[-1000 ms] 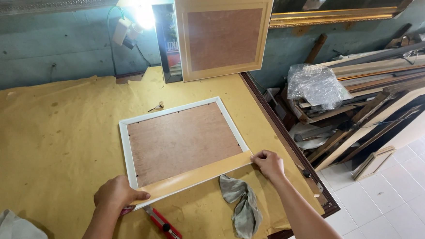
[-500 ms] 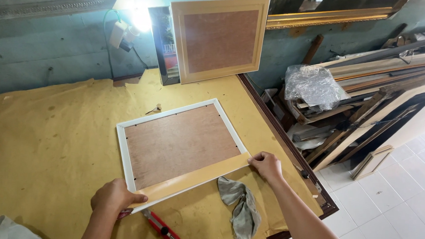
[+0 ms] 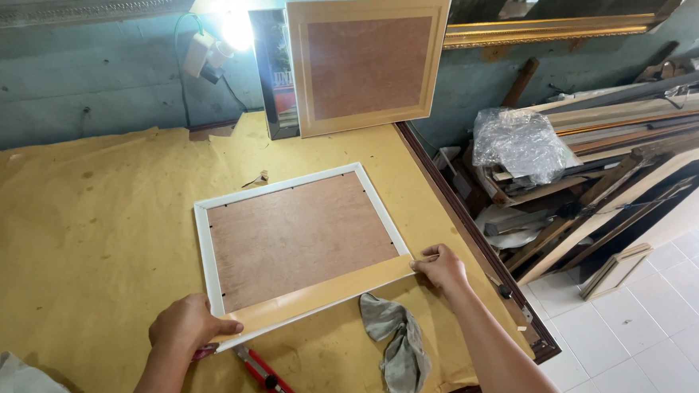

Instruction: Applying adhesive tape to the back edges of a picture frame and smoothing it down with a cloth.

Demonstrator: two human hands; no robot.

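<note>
Right, taping the frame (image 3: pixel 299 242) near edge: left hand (image 3: pixel 187 323) and right hand (image 3: pixel 440 265) each pinch a tape strip (image 3: pixel 320 295) end; next, press it flat, aligned along the rail.

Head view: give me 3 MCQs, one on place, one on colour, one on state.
1. Where does the grey rag lie?
A. on the frame's backing board
B. on the table in front of the white frame
C. on the floor

2. What colour is the utility knife?
A. red
B. blue
C. green

3. What are the hands doing?
A. hanging free
B. holding the rag
C. pressing the tan tape strip

Answers: B, the rag lies below the frame's near edge; A, its body is red; C, left hand and right hand rest on the strip's ends.
</note>
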